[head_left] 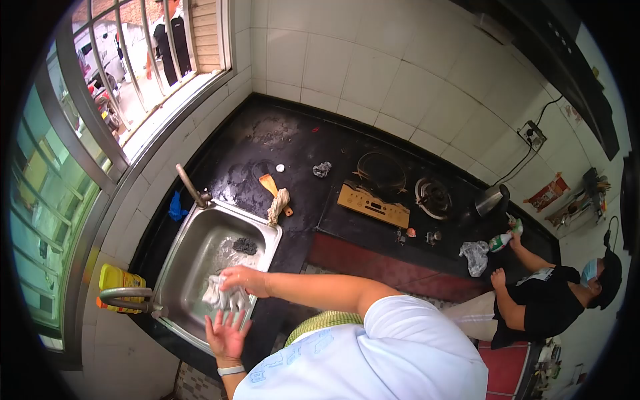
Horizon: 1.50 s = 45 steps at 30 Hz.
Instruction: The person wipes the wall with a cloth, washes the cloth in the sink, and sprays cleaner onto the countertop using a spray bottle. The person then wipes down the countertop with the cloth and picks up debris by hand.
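Note:
Over the steel sink [180,283], my right hand [245,281] grips a wet white cloth [220,293] that hangs down into the basin. My left hand [229,337] is just below the cloth at the sink's near edge, palm up with its fingers spread, holding nothing. A white band circles the left wrist. Inside the basin, past my right hand, lies a dark scouring pad [245,246]. A light crumpled cloth [279,204] and a wooden spatula [269,185] rest beside the sink's far corner.
A curved faucet [127,292] and a yellow bottle [121,277] stand at the left. Farther right are a gold-fronted cooktop [373,206], a gas burner [433,198] and a kettle [492,201]. A masked person [543,300] at the right reaches to a spray bottle [500,241] near a plastic bag [475,258].

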Each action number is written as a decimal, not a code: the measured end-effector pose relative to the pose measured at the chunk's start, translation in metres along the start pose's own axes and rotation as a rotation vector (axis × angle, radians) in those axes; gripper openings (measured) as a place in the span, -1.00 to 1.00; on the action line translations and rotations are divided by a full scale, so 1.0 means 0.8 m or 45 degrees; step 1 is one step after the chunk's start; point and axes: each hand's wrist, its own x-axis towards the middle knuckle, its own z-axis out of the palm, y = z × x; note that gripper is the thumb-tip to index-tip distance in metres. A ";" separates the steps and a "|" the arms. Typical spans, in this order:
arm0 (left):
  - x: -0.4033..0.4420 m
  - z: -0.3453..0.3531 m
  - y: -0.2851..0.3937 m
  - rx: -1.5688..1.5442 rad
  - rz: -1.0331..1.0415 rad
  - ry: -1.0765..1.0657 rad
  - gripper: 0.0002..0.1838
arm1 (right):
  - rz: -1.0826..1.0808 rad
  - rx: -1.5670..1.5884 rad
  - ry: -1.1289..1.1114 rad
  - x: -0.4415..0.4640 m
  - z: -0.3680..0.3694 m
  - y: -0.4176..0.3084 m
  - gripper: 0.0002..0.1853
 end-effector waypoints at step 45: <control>0.031 0.242 -0.229 1.047 -0.069 -0.876 -0.41 | -0.782 0.595 0.233 -0.332 -0.078 -0.110 -0.80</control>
